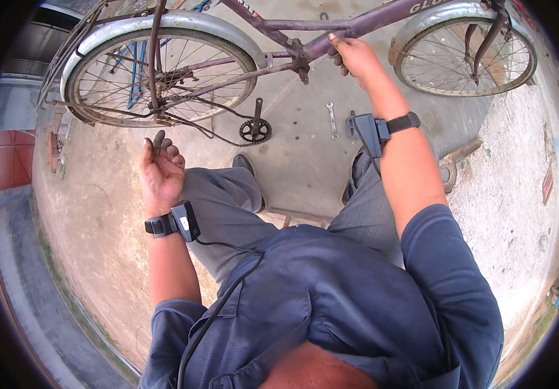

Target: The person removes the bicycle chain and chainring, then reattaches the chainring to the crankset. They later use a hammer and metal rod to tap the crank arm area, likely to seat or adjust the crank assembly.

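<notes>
A purple bicycle frame stretches across the far side, with the rear wheel at the left and the front wheel at the right. My right hand grips the lower frame tube just right of the bottom bracket. Before the rear wheel, my left hand is raised palm up, empty, thumb and forefinger apart, other fingers curled; dark grime marks it. A slack chain droops from the rear hub. The crank with its chainring lies on the ground by the chain's loop.
A silver wrench lies on the concrete between my feet and the frame. Beside my right wrist is a dark tool, partly hidden. A stone-like block sits right of my knee. Blue metal tubing shows behind the rear wheel.
</notes>
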Tool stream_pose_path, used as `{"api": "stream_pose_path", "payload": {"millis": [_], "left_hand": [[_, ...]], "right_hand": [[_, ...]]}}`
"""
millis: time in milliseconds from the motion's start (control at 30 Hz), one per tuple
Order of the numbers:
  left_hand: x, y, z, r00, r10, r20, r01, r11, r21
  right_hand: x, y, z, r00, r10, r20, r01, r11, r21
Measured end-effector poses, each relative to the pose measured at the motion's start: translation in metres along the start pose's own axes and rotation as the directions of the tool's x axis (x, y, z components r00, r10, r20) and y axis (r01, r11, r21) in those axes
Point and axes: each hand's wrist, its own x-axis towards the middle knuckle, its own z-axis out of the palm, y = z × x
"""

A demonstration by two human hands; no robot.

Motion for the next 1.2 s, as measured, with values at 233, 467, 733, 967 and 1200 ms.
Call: {"api": "stream_pose_path", "payload": {"millis": [233,467,733,967,1200], "left_hand": [[0.003,-0.011,-0.042,0.996,0.087,0.034,-0.086,0.995,-0.046],[0.027,-0.016,-0.083,0.972,0.055,-0.226,-0.083,0.990,-0.117],[0.021,-0.016,-0.084,0.990,0.007,-0.141,-0.031,0.985,-0.168],[0.023,-0.012,-0.080,0.985,-0.046,-0.163,0.017,0.984,-0.178],[0.029,-0.014,-0.075,0.982,-0.068,-0.174,0.037,0.983,-0.179]], "right_hand": [[-0.003,0.004,0.002,0.998,0.055,-0.013,-0.054,0.997,0.049],[0.014,0.015,0.025,0.994,0.111,0.000,-0.110,0.990,-0.088],[0.009,0.022,0.063,0.977,0.156,0.149,-0.132,0.979,-0.158],[0.014,0.034,0.082,0.949,0.194,0.248,-0.122,0.952,-0.281],[0.025,0.033,0.109,0.885,0.218,0.413,-0.051,0.924,-0.379]]}}
